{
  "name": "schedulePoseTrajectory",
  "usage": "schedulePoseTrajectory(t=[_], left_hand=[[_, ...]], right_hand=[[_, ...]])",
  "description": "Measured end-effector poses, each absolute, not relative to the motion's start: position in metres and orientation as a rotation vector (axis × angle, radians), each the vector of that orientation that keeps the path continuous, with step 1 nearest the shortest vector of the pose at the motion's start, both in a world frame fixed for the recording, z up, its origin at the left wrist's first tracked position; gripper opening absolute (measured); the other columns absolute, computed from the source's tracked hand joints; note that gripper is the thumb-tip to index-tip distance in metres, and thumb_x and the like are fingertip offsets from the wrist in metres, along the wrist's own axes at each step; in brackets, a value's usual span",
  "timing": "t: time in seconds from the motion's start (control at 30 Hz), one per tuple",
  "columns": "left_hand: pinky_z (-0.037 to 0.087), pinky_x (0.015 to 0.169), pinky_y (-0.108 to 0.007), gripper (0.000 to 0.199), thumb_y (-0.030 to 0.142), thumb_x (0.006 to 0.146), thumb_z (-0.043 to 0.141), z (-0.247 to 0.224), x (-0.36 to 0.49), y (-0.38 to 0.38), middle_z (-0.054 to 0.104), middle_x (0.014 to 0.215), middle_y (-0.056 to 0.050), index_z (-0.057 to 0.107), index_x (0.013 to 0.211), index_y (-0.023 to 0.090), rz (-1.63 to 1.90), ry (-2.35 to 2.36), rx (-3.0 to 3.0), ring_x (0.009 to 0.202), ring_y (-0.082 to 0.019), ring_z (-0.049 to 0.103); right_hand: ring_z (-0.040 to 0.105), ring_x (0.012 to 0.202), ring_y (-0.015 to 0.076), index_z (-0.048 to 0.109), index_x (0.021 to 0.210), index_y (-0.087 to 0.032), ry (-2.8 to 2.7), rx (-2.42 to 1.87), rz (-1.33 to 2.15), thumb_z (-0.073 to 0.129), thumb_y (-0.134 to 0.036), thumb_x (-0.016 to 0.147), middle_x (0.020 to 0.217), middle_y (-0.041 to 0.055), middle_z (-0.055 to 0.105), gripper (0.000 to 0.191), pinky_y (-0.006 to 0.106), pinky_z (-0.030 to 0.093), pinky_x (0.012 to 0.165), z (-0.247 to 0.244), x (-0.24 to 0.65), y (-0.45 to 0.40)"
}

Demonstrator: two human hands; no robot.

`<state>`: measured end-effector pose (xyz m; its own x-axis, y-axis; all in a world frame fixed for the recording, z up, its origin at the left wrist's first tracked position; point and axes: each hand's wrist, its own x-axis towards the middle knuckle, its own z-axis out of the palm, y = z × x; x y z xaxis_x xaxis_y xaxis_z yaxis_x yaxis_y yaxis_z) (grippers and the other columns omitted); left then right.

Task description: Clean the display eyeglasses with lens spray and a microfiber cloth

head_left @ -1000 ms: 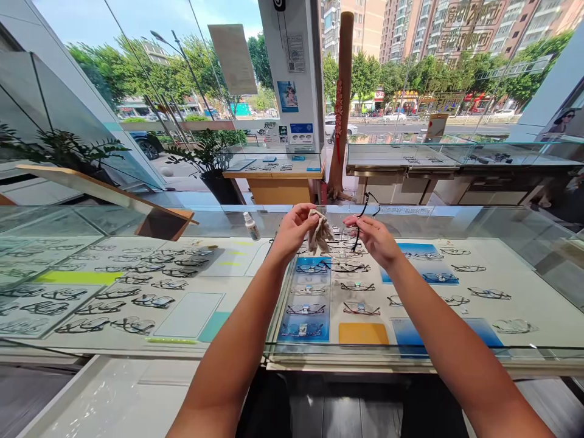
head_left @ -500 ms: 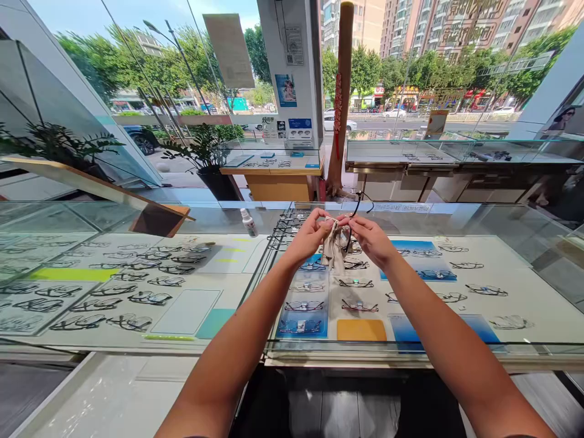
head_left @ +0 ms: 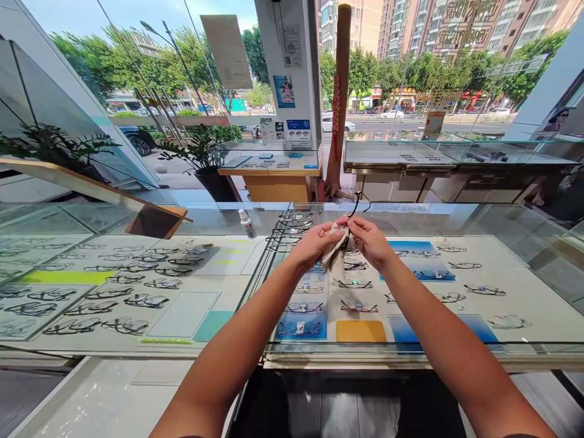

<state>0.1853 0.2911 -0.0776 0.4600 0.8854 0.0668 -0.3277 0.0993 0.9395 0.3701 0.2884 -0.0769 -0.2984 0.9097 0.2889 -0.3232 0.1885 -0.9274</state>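
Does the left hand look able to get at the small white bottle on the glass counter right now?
Probably, but not freely: the bottle stands uncovered on the counter, left of the left hand. That hand grips the cloth, so it would likely need to let go first.

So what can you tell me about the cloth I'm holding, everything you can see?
The cloth is pale beige, thin and soft-looking, bunched into uneven folds. The left hand grips its upper part, right up against the dark-framed glasses in the right hand. Its lower part hangs loose above the display case. Any print or stitching is too small to tell.
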Motion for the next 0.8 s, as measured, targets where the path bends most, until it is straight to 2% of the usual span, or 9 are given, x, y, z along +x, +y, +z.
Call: schedulePoseTrajectory(t=[0.13, 0.27, 0.33, 0.47, 0.57, 0.67, 0.8], left_hand=[[0.052, 0.069, -0.024, 0.056, 0.054, 0.074, 0.097, -0.075, 0.187, 0.284, 0.077, 0.087, -0.007, 0.077, 0.108, 0.013, 0.890, 0.556, 1.196, 0.071, -0.014, 0.068], [0.054, 0.073, -0.026, 0.082, 0.050, 0.074, 0.098, -0.076, 0.192, 0.277, 0.078, 0.100, -0.007, 0.067, 0.144, 0.021, 0.955, 0.567, 1.241, 0.075, -0.015, 0.069], [0.054, 0.076, -0.026, 0.084, 0.052, 0.076, 0.096, -0.079, 0.197, 0.276, 0.078, 0.105, -0.006, 0.065, 0.147, 0.021, 1.068, 0.611, 1.294, 0.080, -0.015, 0.069], [0.049, 0.074, -0.023, 0.066, 0.063, 0.082, 0.088, -0.084, 0.203, 0.280, 0.075, 0.096, -0.003, 0.075, 0.128, 0.017, 1.279, 0.723, 1.395, 0.078, -0.013, 0.061], [0.045, 0.068, -0.024, 0.064, 0.069, 0.084, 0.083, -0.085, 0.203, 0.284, 0.070, 0.083, 0.000, 0.077, 0.119, 0.016, 1.304, 0.732, 1.369, 0.071, -0.012, 0.057], [0.044, 0.067, -0.024, 0.065, 0.073, 0.082, 0.082, -0.084, 0.200, 0.288, 0.070, 0.080, 0.000, 0.077, 0.113, 0.016, 1.227, 0.712, 1.322, 0.071, -0.013, 0.057], [0.045, 0.068, -0.025, 0.064, 0.077, 0.080, 0.082, -0.085, 0.198, 0.290, 0.069, 0.076, -0.002, 0.077, 0.094, 0.015, 1.130, 0.741, 1.359, 0.070, -0.013, 0.058]], right_hand=[[0.063, 0.085, 0.0177, 0.084, 0.101, -0.025, -1.282, -0.629, 1.421, 0.086, -0.062, 0.083, 0.104, 0.0030, 0.076, 0.041, 0.030, 0.049, 0.075, -0.073, 0.369, 0.284], [0.064, 0.080, 0.0185, 0.083, 0.102, -0.024, -1.201, -0.632, 1.500, 0.087, -0.061, 0.080, 0.097, 0.0039, 0.078, 0.043, 0.030, 0.049, 0.068, -0.070, 0.368, 0.282], [0.065, 0.081, 0.0179, 0.084, 0.099, -0.023, -1.152, -0.615, 1.516, 0.089, -0.057, 0.078, 0.102, 0.0051, 0.080, 0.040, 0.030, 0.051, 0.069, -0.069, 0.366, 0.281], [0.069, 0.097, 0.0198, 0.085, 0.094, -0.025, -1.167, -0.576, 1.456, 0.089, -0.051, 0.080, 0.121, 0.0067, 0.082, 0.031, 0.033, 0.058, 0.088, -0.069, 0.361, 0.279], [0.070, 0.106, 0.0224, 0.087, 0.096, -0.026, -1.230, -0.578, 1.401, 0.088, -0.051, 0.082, 0.122, 0.0061, 0.083, 0.029, 0.037, 0.055, 0.102, -0.072, 0.360, 0.280], [0.070, 0.104, 0.0234, 0.088, 0.096, -0.024, -1.229, -0.612, 1.351, 0.091, -0.052, 0.078, 0.112, 0.0058, 0.084, 0.033, 0.038, 0.055, 0.101, -0.074, 0.360, 0.282], [0.072, 0.097, 0.0234, 0.088, 0.099, -0.023, -1.216, -0.638, 1.374, 0.091, -0.054, 0.077, 0.105, 0.0064, 0.084, 0.038, 0.038, 0.057, 0.092, -0.070, 0.362, 0.280]])
